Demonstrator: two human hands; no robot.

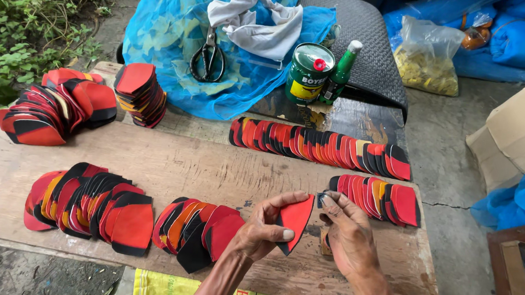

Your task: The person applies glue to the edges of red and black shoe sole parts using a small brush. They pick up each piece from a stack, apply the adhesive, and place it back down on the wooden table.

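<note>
From the head view, you're working over a worn wooden board (210, 168) set outdoors, green plants (21, 12) off to your left and bare concrete to your right. Red and black cut pieces lie fanned in rows all across it: a long row (319, 147) at the back, a short row (378, 199) just beyond your right hand, two overlapping fans (89, 208) near your left arm, and loose stacks (57, 107) at the far left corner. Behind the board, blue netting (178, 26) carries a pair of scissors (208, 57) and a grey cloth (258, 20); a green can (309, 73) and a green bottle (340, 72) stand touching beside it. A cardboard box (513, 135) sits off to your right.

Now your hands. Your left hand (261, 230) is closed on a red and black piece (295, 219), thumb pressed on its face, holding it upright above the board. Your right hand (347, 234) is curled, fingertips pinching at that piece's upper edge; what they nip is too small to tell.
</note>
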